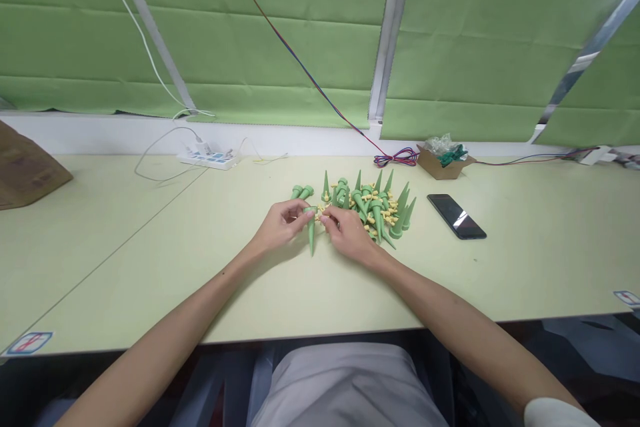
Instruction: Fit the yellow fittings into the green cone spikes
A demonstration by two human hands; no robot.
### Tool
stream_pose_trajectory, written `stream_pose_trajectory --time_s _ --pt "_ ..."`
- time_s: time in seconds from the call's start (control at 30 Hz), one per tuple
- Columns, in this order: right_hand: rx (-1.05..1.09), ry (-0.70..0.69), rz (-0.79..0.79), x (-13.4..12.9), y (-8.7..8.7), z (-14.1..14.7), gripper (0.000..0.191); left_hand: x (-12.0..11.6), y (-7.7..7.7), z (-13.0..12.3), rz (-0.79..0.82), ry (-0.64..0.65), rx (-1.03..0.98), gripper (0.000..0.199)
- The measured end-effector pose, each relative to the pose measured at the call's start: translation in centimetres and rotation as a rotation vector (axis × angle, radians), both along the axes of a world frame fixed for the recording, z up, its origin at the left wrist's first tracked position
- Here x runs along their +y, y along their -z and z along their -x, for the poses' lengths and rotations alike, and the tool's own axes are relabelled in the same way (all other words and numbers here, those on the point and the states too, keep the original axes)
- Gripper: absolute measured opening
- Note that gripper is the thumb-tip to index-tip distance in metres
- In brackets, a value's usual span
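Between thumb and fingers, my left hand (283, 225) grips a green plastic watering spike (311, 235), its tip pointing down toward the tabletop. Close beside it, my right hand (346, 230) is pinched at the spike's yellow valve (320, 215); fingers partly cover this small part. Just beyond and to the right of my hands lies a heap of similar green spikes (377, 213) with yellow valves, some standing point up, others on their sides. Two more green spikes (303, 191) rest behind my left hand, their lower parts partly hidden.
A black phone (456, 216) lies right of the heap. Behind it stands a small cardboard box (443, 167) with plastic wrap and green material. Coiled wire (397, 158), a white power strip (210, 159) and a brown paper bag (30, 170) sit along the back of the table (150, 280).
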State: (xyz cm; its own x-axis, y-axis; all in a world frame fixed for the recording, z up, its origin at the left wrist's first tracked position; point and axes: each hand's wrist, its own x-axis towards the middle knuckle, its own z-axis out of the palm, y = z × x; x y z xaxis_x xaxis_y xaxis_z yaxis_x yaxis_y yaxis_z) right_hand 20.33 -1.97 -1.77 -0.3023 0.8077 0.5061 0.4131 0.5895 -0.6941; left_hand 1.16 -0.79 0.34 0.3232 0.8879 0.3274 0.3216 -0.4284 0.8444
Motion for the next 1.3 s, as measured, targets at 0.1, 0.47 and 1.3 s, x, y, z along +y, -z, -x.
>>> stream_pose_trajectory --time_s 0.1,0.47,1.3 --pt "0.005 0.026 0.024 -0.1 -0.1 0.0 0.031 0.0 0.1 -0.1 -0.026 -0.019 0.004 0.032" --pt "0.035 0.075 0.033 -0.1 -0.1 0.2 0.035 -0.3 0.2 -0.4 -0.044 0.0 -0.069 0.035" --pt "0.108 0.005 -0.051 -0.6 -0.1 -0.1 0.024 0.1 -0.5 0.4 0.366 0.255 -0.158 0.04"
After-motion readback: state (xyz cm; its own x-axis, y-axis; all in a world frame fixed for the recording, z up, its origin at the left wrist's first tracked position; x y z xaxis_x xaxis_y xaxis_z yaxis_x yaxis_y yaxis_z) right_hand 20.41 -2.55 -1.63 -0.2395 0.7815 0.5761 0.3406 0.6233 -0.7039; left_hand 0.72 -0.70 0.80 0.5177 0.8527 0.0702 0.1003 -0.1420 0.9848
